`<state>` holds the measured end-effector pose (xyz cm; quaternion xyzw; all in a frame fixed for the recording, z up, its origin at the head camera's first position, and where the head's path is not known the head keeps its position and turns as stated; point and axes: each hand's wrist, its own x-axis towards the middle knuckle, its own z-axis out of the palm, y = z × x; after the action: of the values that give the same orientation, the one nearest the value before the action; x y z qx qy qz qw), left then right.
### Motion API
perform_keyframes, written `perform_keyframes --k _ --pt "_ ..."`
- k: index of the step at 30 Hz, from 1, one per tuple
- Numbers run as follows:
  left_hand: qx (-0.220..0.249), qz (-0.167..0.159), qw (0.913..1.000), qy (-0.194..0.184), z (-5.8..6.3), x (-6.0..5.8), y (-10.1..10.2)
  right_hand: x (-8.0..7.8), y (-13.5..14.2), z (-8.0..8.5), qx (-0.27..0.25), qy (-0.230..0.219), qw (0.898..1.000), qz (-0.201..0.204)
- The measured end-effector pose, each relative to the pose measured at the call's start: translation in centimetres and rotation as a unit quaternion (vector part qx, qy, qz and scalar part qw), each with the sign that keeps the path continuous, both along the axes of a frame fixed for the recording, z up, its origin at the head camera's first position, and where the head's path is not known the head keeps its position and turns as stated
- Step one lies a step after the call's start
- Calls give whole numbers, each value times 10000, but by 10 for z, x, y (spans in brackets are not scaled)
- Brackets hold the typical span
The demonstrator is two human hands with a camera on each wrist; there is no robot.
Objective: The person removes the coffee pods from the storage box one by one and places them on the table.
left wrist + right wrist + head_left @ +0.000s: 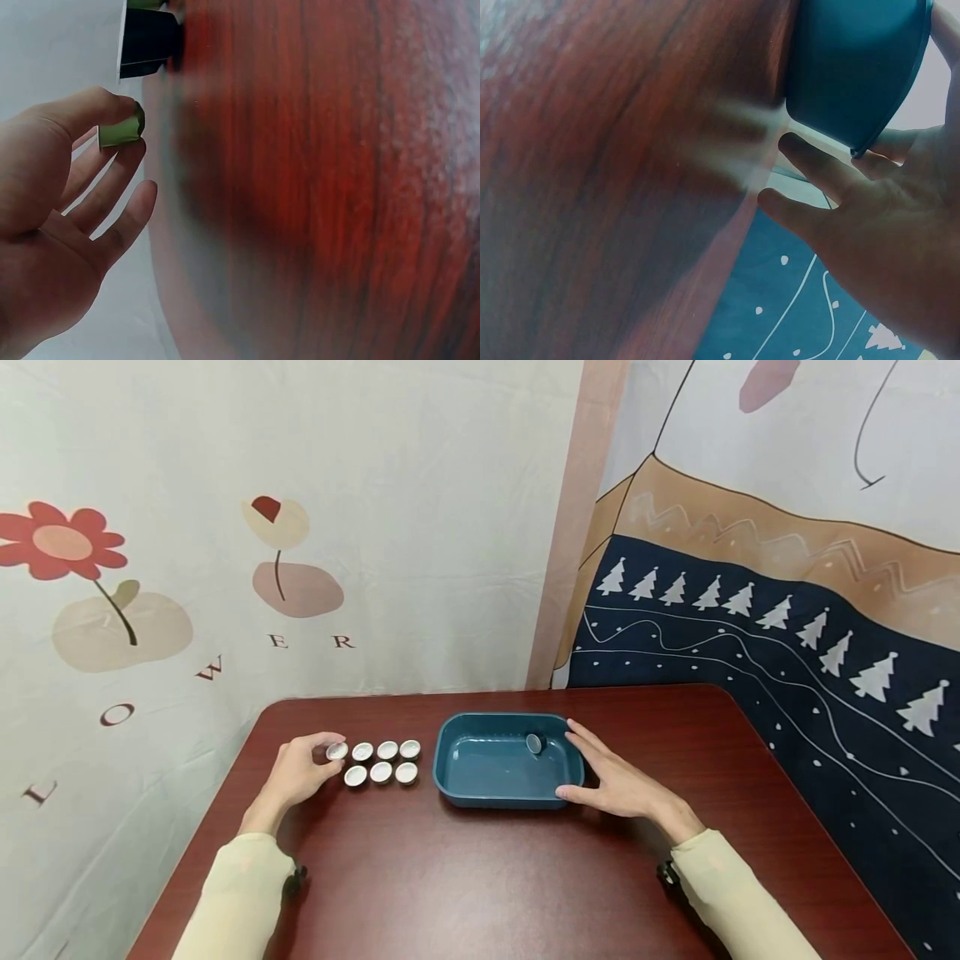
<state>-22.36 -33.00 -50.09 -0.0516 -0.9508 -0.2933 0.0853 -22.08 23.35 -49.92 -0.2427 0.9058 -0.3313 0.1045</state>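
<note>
In the head view my left hand (303,768) is at the left end of two rows of small white-topped coffee capsules (381,772). Its thumb and fingers pinch the end capsule (337,751) of the far row, whose green side (118,133) shows in the left wrist view. To the right stands a blue rectangular dish (498,802), one capsule (535,743) tipped on its side within. My right hand (618,781) rests at the dish's right end, fingers spread, thumb near the front corner and fingertips by the back corner.
All this stands on a dark red wooden table (480,885). A pale printed curtain (420,527) hangs behind the table's far edge, and a navy cloth with white trees (750,652) hangs on the right. A dark capsule (146,43) is beside the left hand.
</note>
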Motion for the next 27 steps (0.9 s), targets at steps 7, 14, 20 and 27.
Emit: perform_keyframes --k 7,14,20,27 --pt "-27 -24 9999 -137 -5 -3 1 0 0 1 -12 2 10000 22" --pt "-18 6 9998 -174 -7 -5 2 0 0 0 7 10 10000 12" --pt "-38 32 9998 -189 -6 -3 3 0 0 1 21 10 10000 15" --pt "-40 21 9997 -237 -6 -3 2 0 0 0 25 29 10000 10"
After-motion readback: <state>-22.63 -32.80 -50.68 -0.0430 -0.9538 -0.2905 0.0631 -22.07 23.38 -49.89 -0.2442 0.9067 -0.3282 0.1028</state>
